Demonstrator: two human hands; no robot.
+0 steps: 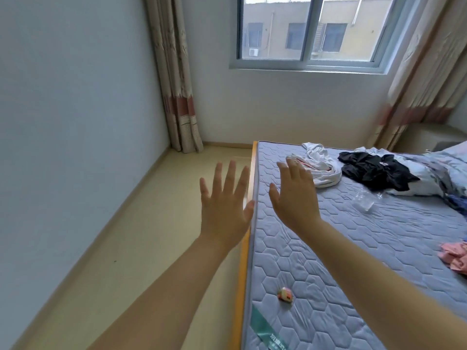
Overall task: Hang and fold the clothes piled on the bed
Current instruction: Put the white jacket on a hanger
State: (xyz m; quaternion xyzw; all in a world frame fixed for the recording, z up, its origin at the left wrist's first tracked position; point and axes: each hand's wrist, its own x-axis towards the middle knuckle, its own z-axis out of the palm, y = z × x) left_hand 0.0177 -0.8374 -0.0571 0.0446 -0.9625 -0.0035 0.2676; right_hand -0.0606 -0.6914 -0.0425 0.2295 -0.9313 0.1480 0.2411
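Quilted grey bed [328, 248] with clothes strewn toward far end: white garment [321, 165], black garment [374, 170]. Left hand [225, 205] and right hand [295, 195] spread, holding nothing, seemingly poised before first pickup.

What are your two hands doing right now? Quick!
Left hand: open, fingers spread, holding nothing.
Right hand: open, fingers straight, holding nothing.

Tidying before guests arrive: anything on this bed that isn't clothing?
Yes: a small pink-and-white toy near the mattress edge, and a crumpled clear plastic wrapper below the black garment. Neither belongs with the laundry.
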